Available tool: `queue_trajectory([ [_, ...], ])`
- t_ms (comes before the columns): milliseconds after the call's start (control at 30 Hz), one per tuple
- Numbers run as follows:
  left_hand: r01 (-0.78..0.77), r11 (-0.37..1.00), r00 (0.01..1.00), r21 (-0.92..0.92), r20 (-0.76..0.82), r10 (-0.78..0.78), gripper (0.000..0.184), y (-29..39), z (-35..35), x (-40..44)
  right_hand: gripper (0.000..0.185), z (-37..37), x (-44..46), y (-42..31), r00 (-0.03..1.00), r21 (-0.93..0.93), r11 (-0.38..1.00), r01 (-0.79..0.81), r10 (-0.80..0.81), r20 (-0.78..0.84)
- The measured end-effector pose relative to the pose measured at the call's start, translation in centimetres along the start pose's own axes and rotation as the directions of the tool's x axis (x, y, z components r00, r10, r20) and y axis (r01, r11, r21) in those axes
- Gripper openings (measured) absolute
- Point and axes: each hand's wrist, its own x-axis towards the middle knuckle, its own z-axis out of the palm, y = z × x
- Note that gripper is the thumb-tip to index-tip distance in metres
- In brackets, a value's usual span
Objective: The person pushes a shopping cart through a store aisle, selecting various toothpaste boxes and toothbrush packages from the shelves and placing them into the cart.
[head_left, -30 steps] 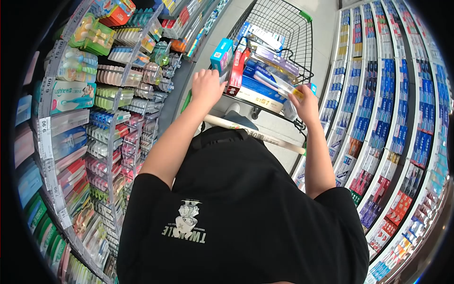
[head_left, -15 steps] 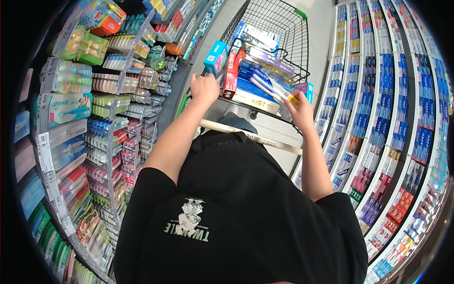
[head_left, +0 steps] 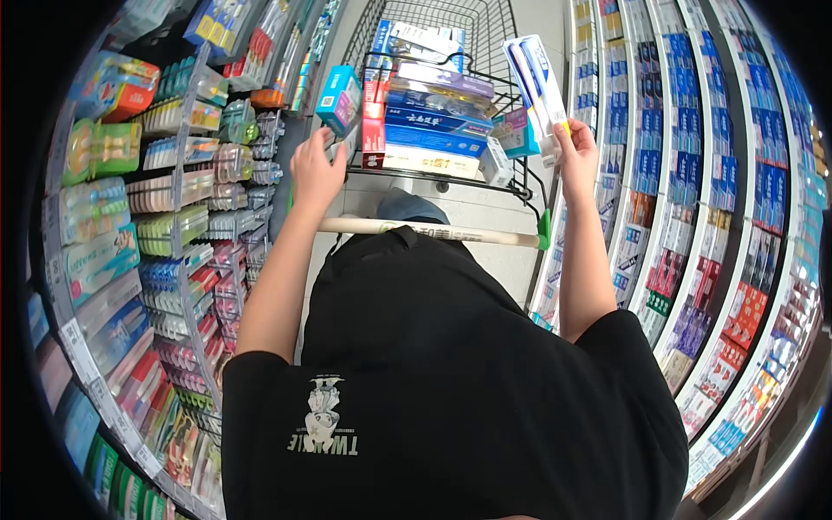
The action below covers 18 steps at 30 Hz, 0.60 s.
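Observation:
My right hand (head_left: 575,152) pinches the lower end of a blue-and-white toothbrush pack (head_left: 536,85), held upright over the right side of the shopping cart (head_left: 485,33). Close to a teal box (head_left: 339,97) at the cart's left edge is my left hand (head_left: 319,170), its fingers apart. Whether they touch the box I cannot tell. Between the hands, the cart holds a red box (head_left: 373,117), a long blue box (head_left: 438,120), a purple box (head_left: 446,80) and other packs. A second teal box (head_left: 517,134) leans at the right edge.
The cart's pale handle bar (head_left: 433,232) crosses before my body. Hanging packs fill the shelf rack (head_left: 178,186) on the left. Rows of toothpaste and brush boxes line the curved shelves (head_left: 672,195) on the right. Tiled floor (head_left: 500,270) shows beneath the cart.
The toothbrush pack has been lifted from above the cart's boxes to the right and tipped upright in my right hand. My left hand has opened its fingers. The view has shifted right.

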Motion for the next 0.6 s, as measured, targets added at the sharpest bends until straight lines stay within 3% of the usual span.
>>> queue_trajectory([
  [100, -0.060, 0.996, 0.998, 0.059, -0.010, 0.061, 0.042, 0.5, -1.7, -2.3, 0.028, -0.2, -0.6, 0.6, 0.997, -0.100, 0.994, -0.051, 0.057, 0.060],
  [200, -0.101, 0.994, 0.995, 0.039, -0.023, 0.102, 0.041, 1.8, -3.2, -4.2, 0.029, 1.6, -2.2, 0.9, 0.973, -0.023, 0.987, -0.162, 0.164, 0.163],
  [233, -0.111, 0.994, 0.994, 0.007, -0.007, 0.111, 0.040, 2.8, -4.1, -4.3, 0.029, 2.7, -3.1, 0.2, 0.968, -0.139, 0.982, -0.130, 0.155, 0.195],
  [300, -0.075, 0.954, 0.997, -0.291, -0.017, 0.074, 0.041, 4.1, -4.6, -4.6, 0.033, 4.7, -4.7, 0.1, 0.923, -0.181, 0.983, 0.034, 0.039, 0.383],
  [333, -0.058, 0.899, 0.998, -0.433, -0.016, 0.056, 0.042, 4.8, -4.7, -4.7, 0.034, 5.9, -6.2, -2.7, 0.878, -0.285, 0.958, -0.017, 0.150, 0.454],
  [367, -0.004, 0.779, 1.000, -0.627, 0.000, 0.006, 0.042, 5.6, -5.1, -4.6, 0.036, 6.8, -7.0, -3.2, 0.825, -0.335, 0.941, 0.040, 0.158, 0.543],
  [400, 0.045, 0.616, 0.999, -0.786, 0.029, -0.037, 0.042, 6.3, -5.4, -4.4, 0.039, 7.6, -7.7, -4.6, 0.762, -0.332, 0.840, 0.429, -0.139, 0.633],
  [433, 0.092, 0.420, 0.995, -0.903, 0.068, -0.072, 0.042, 6.8, -5.6, -4.2, 0.041, 8.3, -8.0, -4.9, 0.704, -0.297, 0.834, 0.465, -0.145, 0.695],
  [467, 0.177, 0.459, 0.984, -0.871, 0.172, -0.054, 0.039, 6.4, -5.8, -4.1, 0.043, 8.8, -8.2, -5.1, 0.640, -0.258, 0.828, 0.498, -0.150, 0.754],
  [533, 0.334, 0.542, 0.928, -0.771, 0.370, -0.046, 0.034, 4.5, -6.5, -4.1, 0.042, 9.4, -8.7, -6.0, 0.665, -0.225, 0.871, 0.438, -0.145, 0.733],
  [567, 0.274, 0.570, 0.949, -0.774, 0.313, -0.032, 0.024, 3.4, -5.7, -4.3, 0.043, 9.8, -8.9, -6.4, 0.672, -0.202, 0.891, 0.406, -0.141, 0.727],
  [600, 0.313, 0.531, 0.943, -0.787, 0.324, -0.076, 0.022, 3.0, -5.7, -4.6, 0.050, 9.7, -8.6, -6.8, 0.690, -0.167, 0.932, 0.323, -0.110, 0.716],
])
